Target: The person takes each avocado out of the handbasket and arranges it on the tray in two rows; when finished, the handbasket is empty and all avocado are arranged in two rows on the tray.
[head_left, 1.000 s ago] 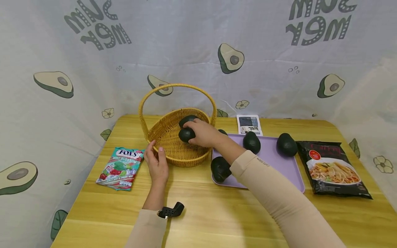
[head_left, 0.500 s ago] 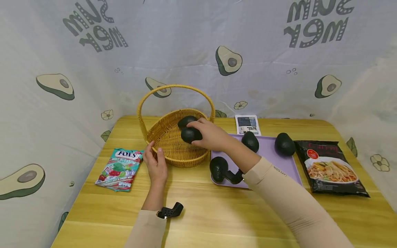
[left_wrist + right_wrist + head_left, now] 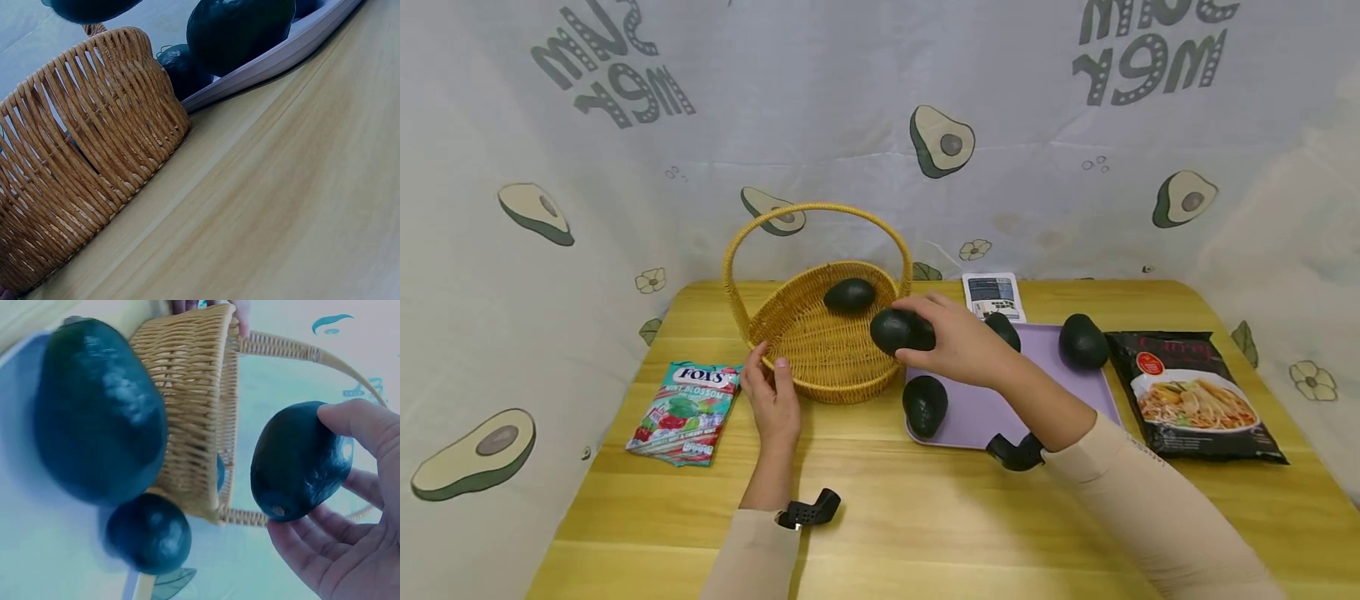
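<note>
In the head view my right hand (image 3: 955, 342) grips a dark green avocado (image 3: 901, 331) in the air, just past the basket's right rim and close to the tray's near-left part. Thumb and fingers hold its sides in the right wrist view. A second avocado (image 3: 850, 295) lies inside the yellow wicker basket (image 3: 820, 385), near its back wall. My left hand (image 3: 772, 404) holds the basket's front-left rim, fingertips over the edge. On the lilac tray (image 3: 1060, 392) sit avocados at the front left (image 3: 925, 406), the back (image 3: 1002, 331), partly behind my hand, and the right (image 3: 1082, 342).
A candy bag (image 3: 687, 412) lies left of the basket. To the tray's right is a black noodle packet (image 3: 1195, 396); a white card-like packet (image 3: 993, 297) lies behind the tray. The basket's tall handle (image 3: 820, 207) arches upward. A printed curtain (image 3: 850, 100) hangs behind the table.
My right hand has carried the avocado up and rightward out of the basket, toward the tray. The left hand stays at the basket rim. The head view has shifted slightly.
</note>
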Demonstrator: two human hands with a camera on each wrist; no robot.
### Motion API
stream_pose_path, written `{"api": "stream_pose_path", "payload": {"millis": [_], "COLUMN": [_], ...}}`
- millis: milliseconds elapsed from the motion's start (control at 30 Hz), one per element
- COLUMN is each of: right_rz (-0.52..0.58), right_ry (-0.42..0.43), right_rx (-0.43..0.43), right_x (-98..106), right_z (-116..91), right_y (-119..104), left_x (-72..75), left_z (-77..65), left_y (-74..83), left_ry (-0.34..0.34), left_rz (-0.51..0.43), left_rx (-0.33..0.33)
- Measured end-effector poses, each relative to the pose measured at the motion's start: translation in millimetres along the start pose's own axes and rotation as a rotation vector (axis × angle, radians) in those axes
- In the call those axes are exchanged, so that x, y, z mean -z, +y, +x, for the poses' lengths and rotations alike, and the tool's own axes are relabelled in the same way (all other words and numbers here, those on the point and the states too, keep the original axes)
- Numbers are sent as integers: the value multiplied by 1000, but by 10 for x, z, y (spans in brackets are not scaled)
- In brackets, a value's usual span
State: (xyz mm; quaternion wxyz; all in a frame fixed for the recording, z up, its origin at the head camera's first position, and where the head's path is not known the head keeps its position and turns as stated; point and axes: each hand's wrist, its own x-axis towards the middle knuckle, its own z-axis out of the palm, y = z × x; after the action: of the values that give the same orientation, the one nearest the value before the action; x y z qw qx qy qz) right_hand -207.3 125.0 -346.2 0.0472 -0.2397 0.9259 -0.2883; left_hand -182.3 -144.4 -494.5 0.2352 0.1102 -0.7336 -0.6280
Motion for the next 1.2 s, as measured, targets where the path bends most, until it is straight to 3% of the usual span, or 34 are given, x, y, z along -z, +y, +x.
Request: {"api": "stream_pose_path", "payload": {"millis": [233,833,1000,1200], "right_rz": [24,145,137,148], "right_ry": [38,43,41,40], "right_rx": [-19,-180,-203,-292], "right_x": [20,-53,-96,-150], "right_z": [-278,-885,-1018,-1110], "right_y": [168,688,797,934], "left_x": [5,5,10,5], "left_z": [-13,-34,-32,-37], "left_y": [-18,-14,-27,-25], "left_ry": [8,2,2,3], "left_rz": [13,-5,-9,-4], "left_rx": [-12,-24,-23,-15]}}
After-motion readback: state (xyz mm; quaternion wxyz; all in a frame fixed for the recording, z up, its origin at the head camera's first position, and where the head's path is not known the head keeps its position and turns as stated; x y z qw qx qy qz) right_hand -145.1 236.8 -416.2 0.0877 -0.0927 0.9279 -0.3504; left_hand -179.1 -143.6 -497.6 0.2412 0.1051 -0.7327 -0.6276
